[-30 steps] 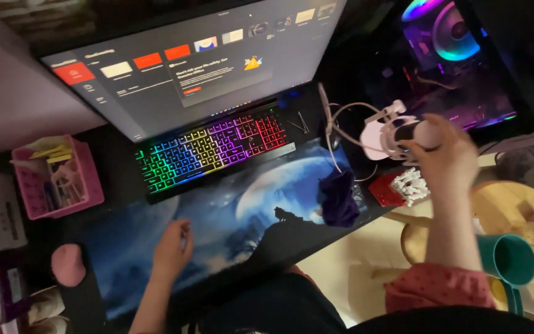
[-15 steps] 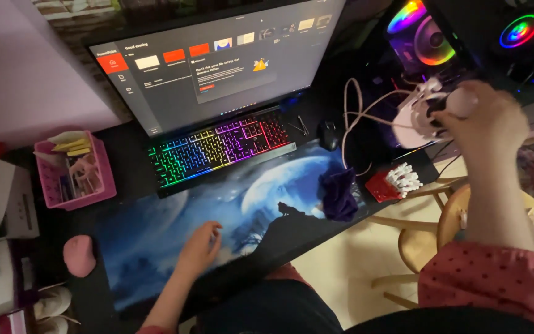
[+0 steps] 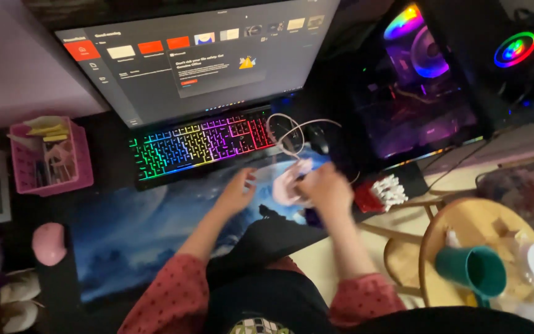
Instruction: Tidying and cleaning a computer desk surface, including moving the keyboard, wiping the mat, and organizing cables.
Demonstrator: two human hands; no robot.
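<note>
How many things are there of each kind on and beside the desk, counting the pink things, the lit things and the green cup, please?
Pink things: 3: basket, pink mouse, headset held in the right hand, left hand beside it.
Rainbow-lit things: 3: keyboard, two fans.
Green cups: 1.
Total: 7.

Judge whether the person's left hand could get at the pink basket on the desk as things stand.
Probably yes. The left hand rests on the blue desk mat, and only open mat and bare black desk lie between it and the pink basket, though it sits well off to the left.
</note>
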